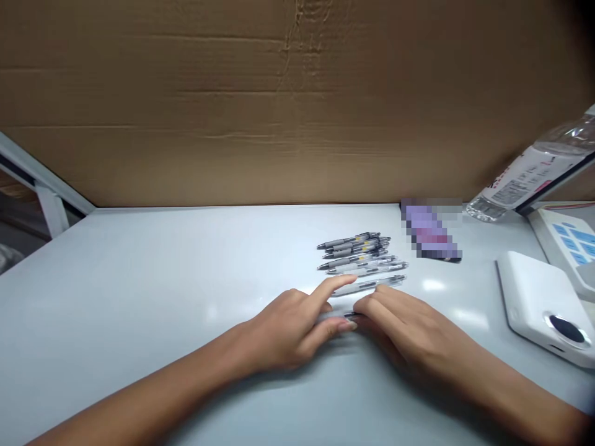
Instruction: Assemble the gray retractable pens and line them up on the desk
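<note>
Head view, and look at this: the left hand (286,331) and right hand (406,331) meet, fingers half curled, pinching a clear pen (337,317) between them. Just ahead of the hands, a row of pens (360,257) lies on the white table (139,291), a blurred phone (430,232) beyond.

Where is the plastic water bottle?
In the head view, the plastic water bottle is at the upper right, just right of the blurred purple object and beyond the white box.
</note>
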Demonstrator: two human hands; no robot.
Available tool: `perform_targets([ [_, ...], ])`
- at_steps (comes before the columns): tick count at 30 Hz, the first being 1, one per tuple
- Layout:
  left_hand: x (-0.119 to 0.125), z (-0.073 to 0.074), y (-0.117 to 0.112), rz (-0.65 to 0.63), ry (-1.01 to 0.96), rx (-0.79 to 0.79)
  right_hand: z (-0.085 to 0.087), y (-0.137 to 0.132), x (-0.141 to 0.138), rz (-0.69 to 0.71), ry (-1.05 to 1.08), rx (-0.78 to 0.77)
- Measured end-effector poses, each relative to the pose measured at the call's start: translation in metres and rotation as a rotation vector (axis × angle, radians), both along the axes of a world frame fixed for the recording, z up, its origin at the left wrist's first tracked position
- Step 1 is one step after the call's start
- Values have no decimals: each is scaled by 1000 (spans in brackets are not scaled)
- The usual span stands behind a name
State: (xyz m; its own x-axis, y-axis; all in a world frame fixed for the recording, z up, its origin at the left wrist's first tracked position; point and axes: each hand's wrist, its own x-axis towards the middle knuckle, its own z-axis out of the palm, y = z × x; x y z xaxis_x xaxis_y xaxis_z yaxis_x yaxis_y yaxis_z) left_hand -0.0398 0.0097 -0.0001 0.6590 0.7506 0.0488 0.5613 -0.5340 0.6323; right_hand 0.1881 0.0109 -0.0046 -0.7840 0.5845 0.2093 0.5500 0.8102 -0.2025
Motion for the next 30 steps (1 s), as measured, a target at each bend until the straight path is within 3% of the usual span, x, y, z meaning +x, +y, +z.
perform_targets([
  [7, 0, -6, 0, -28, -48, 4, -1, -2, -2, 3, -12, 5],
  [12, 1, -11, -1, -22, -93, -35, -5, 0, -1, 14, 18, 129],
  [15, 2, -9, -2, -32, -85, -45, -4, 0, -3, 20, 25, 122],
  [22, -4, 2, 5, 203, -169, -180, 7, 7, 0, -27, 112, 208],
  [26, -9, 1, 11, 166, -202, -305, 7, 11, 3, -66, 131, 223],
  [30, -8, -3, 12, 202, -205, -292, 5, 10, 4, -62, 107, 113],
])
